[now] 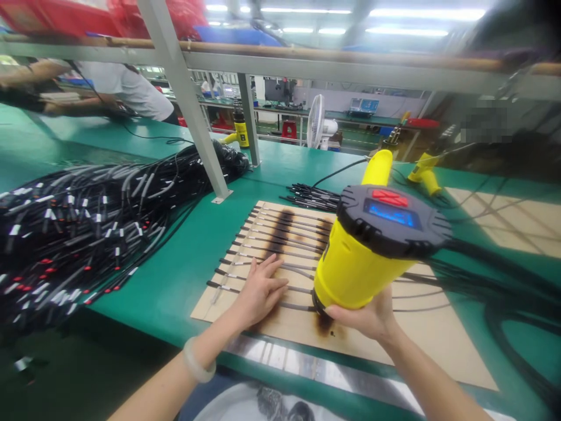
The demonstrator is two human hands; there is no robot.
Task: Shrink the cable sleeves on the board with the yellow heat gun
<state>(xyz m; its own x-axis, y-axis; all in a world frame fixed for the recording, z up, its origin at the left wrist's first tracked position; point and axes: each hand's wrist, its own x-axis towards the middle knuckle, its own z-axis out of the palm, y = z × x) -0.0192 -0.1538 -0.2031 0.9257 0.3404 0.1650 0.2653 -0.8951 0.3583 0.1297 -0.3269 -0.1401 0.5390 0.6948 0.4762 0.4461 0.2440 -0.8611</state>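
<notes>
A yellow heat gun point(363, 263) with a dark cap and a blue display stands over the scorched wooden board point(363, 342). My right hand point(370, 313) is wrapped round its lower body, most fingers hidden behind it. My left hand point(263, 289) lies over the cables on the board, left of the heat gun, fingers spread and holding nothing. Several thin grey cables point(298, 289) with black ends run side by side across the board, and their left ends rest near a clear strip.
A large heap of black cables point(144, 199) covers the green table point(162, 298) at the left. Metal posts point(188, 99) rise from the table. Loose black cables point(313, 196) lie behind the board. Another yellow heat gun point(425, 174) lies right. A person point(127, 88) works back left.
</notes>
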